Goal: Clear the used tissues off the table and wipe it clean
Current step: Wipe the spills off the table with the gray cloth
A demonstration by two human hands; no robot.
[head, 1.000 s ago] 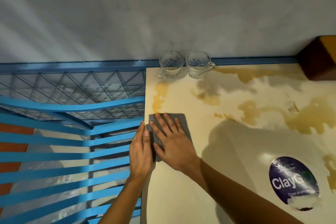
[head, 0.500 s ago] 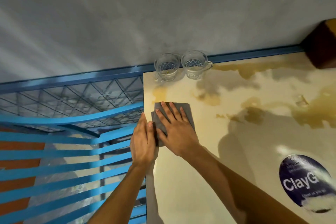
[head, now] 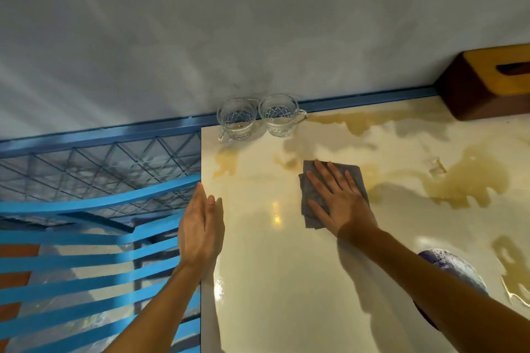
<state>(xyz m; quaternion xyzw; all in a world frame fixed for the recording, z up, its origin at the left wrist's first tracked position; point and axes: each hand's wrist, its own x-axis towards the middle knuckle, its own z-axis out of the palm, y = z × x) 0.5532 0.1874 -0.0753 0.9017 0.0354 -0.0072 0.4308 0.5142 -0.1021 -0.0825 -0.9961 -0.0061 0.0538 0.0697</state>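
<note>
Since the earlier frame the cloth (head: 332, 189) has slid right, away from the table's left edge toward mid-table; left hand stayed at the edge.

Head view, the only one: right hand (head: 339, 203) lies flat on the grey folded cloth, fingers spread and pressing, not clenched, prob. to keep the whole pad in contact w/ the tabletop (head: 266, 281) while wiping. Left hand (head: 200, 232) is open, fingers straight together, palm side-on against the table edge, holding nothing; looks like a guard to catch liquid pushed off. Brown spill (head: 464, 183) spreads right of the cloth, a smaller patch (head: 226, 162) to its left. No used tissues visible.

Containers: two glass cups (head: 258, 120) at the far edge by the wall, near-empty as far as I can tell. Tissue box (head: 487, 86) far right; contents not visible.
</note>
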